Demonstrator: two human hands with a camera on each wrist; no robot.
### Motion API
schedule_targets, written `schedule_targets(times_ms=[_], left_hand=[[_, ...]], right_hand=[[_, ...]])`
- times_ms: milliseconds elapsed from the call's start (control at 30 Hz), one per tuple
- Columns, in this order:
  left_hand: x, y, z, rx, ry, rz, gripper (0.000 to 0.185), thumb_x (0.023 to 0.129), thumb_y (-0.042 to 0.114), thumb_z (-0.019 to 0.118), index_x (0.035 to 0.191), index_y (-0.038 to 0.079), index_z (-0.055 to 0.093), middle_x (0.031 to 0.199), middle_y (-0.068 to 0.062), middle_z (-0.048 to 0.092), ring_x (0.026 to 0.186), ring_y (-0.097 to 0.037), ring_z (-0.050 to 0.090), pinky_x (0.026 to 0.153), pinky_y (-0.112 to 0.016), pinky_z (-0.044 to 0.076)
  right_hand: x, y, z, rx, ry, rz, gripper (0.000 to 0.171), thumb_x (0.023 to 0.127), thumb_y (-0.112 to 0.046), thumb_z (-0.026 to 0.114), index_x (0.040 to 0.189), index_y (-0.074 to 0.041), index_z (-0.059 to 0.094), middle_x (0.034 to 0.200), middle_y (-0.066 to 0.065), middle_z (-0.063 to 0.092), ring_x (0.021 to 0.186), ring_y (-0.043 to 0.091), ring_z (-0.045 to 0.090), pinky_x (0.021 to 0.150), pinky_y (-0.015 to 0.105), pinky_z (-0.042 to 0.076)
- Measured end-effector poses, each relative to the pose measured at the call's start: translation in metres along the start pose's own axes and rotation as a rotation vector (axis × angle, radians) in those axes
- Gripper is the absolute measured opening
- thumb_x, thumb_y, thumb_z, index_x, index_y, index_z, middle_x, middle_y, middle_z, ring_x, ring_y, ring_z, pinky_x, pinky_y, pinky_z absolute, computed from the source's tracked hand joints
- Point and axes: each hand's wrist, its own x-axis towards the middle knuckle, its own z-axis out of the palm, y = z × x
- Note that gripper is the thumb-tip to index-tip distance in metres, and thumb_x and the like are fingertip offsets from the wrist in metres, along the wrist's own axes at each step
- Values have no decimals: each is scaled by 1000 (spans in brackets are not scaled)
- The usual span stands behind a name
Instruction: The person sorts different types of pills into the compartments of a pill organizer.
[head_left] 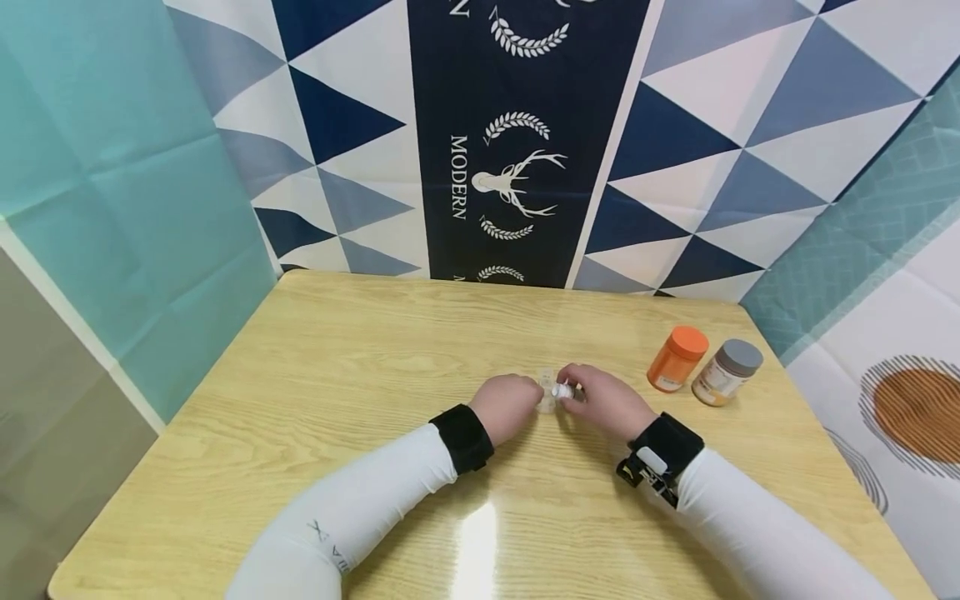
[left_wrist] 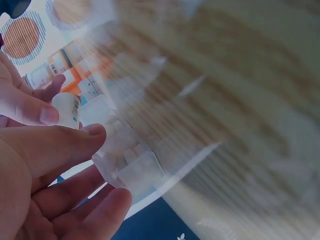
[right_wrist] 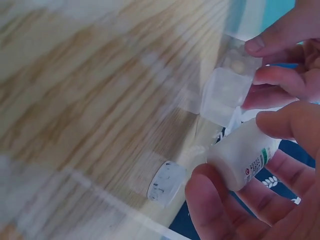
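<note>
Over wooden table (head_left: pixel 337 392), right-hand fingers (right_wrist: pixel 220 205) curl round small white bottle (right_wrist: pixel 242 157).

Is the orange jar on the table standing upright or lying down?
Upright. In the head view the orange jar stands on its base on the table, lid on top, beside the grey-lidded jar.

Head view bright and sharp — glare patch on the table (head_left: pixel 472 533) before me. Both my wrist views are motion-blurred — streaked wood grain.
</note>
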Motion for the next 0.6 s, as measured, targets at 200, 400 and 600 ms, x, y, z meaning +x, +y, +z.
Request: schedule_targets(times_ms=[200, 400, 600], left_hand=[[5, -1, 1, 25, -30, 2, 15, 97, 5, 61, 96, 16, 70, 84, 4, 70, 73, -11, 64, 64, -25, 51], [5, -4, 1, 4, -8, 8, 15, 96, 6, 63, 93, 18, 71, 79, 5, 69, 67, -8, 60, 60, -25, 50], [3, -5, 0, 13, 2, -2, 16, 95, 6, 63, 92, 18, 72, 79, 6, 68, 68, -8, 61, 61, -24, 50]], right_hand=[[1, -1, 1, -49, -8, -9, 23, 90, -14, 71, 112, -7, 68, 100, 6, 67, 91, 20, 63, 81, 43, 52], [1, -3, 2, -104, -7, -17, 22, 89, -16, 72, 110, -11, 69, 97, 3, 66, 88, 18, 63, 81, 43, 52], [4, -4, 5, -154, -1, -50, 22, 88, -16, 73, 110, -11, 70, 98, 3, 65, 86, 18, 62, 80, 43, 52]])
